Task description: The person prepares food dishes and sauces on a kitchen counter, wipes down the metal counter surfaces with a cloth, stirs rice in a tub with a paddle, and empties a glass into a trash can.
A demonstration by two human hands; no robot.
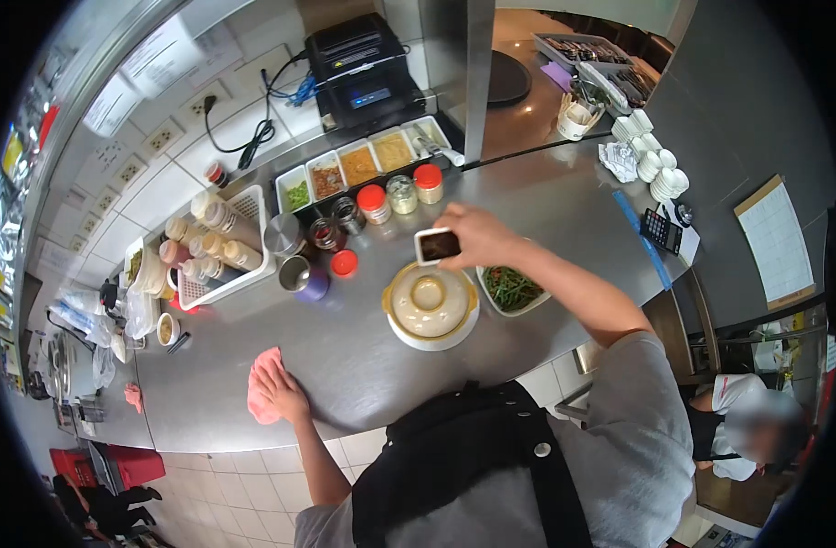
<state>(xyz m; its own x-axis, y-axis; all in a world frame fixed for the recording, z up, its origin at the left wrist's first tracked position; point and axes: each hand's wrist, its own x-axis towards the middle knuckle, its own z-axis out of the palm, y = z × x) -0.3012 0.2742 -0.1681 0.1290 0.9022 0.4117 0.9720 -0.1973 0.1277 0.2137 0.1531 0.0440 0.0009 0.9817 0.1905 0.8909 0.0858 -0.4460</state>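
Note:
My right hand is closed around a small white square dish with dark contents, held above the counter. Just below it stands a beige lidded clay pot on a white plate. A white dish of green beans sits beside the pot, partly under my right forearm. Toward the counter's front left, my left hand lies with fingers stretched over a pink cloth, pressing it to the steel surface.
A row of seasoning trays and red-lidded jars lines the back. Sauce bottles fill a white basket at left, near a metal cup. A calculator lies at right. Another person is at lower right.

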